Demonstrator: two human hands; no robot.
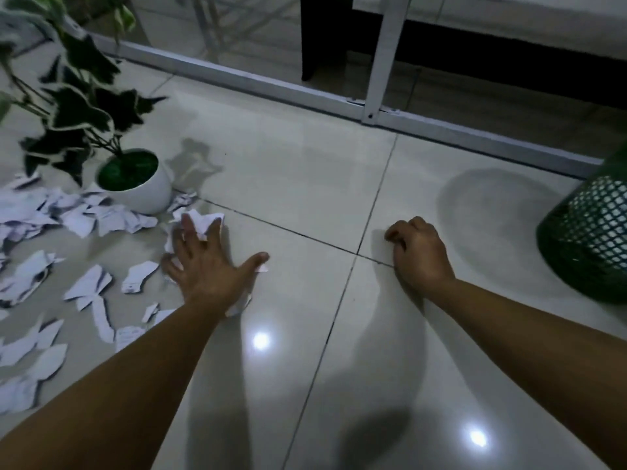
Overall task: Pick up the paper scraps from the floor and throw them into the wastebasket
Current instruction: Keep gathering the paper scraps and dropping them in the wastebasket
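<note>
Several torn white paper scraps lie scattered over the floor tiles at the left. My left hand lies spread flat over a small heap of scraps, fingers apart, pressing on them without closing. My right hand rests on the bare tile to the right, fingers curled into a loose fist with nothing visible in it. The green mesh wastebasket stands at the right edge, white paper showing through its mesh, about a hand's width from my right hand.
A white pot with a green-and-white leafy plant stands at the far left, scraps piled against it. A white metal frame rail with glass runs across the back. Glossy tiles lie between my hands.
</note>
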